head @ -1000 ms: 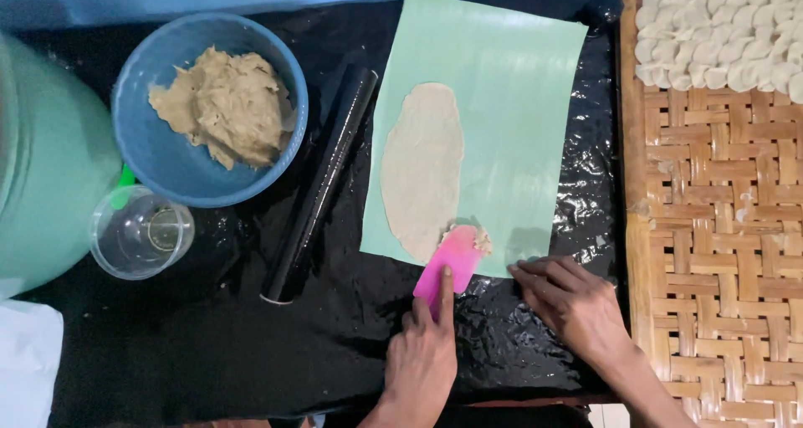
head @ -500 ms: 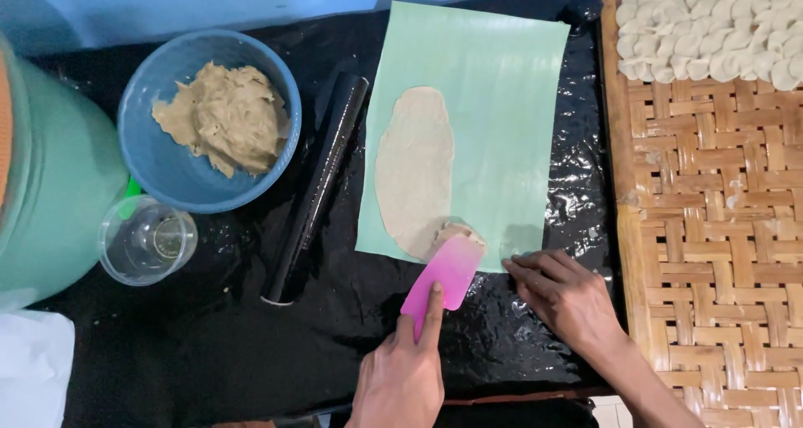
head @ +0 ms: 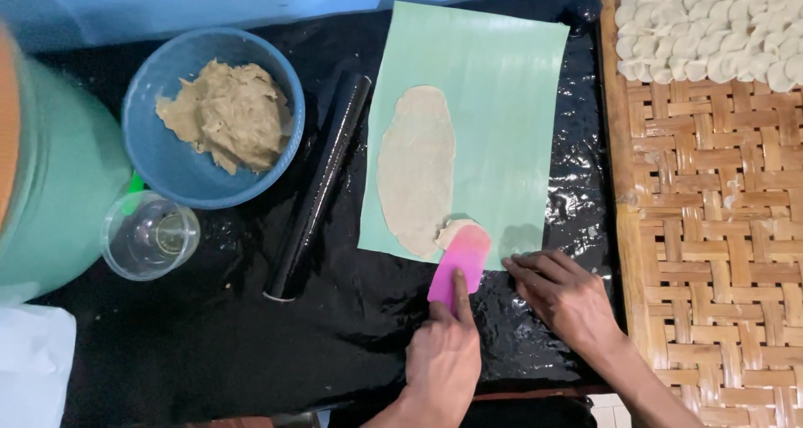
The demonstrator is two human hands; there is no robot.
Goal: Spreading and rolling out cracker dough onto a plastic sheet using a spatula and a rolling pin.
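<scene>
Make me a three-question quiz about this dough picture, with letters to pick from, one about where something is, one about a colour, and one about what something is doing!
1. Where does the black rolling pin lie?
A. between the blue bowl and the green sheet
B. on the woven tray
C. inside the clear cup

2. What colour is the scraper?
A. yellow
B. pink
C. white

3. What is the right hand doing?
A. lifting the bowl
B. gripping the rolling pin
C. resting its fingers at the near edge of the green sheet

Answers:
1 A, the pin lies on the black plastic between the two.
2 B, it is pink, and the left hand holds it against the flat dough.
3 C, its fingertips rest at the sheet's corner and hold nothing.
</scene>
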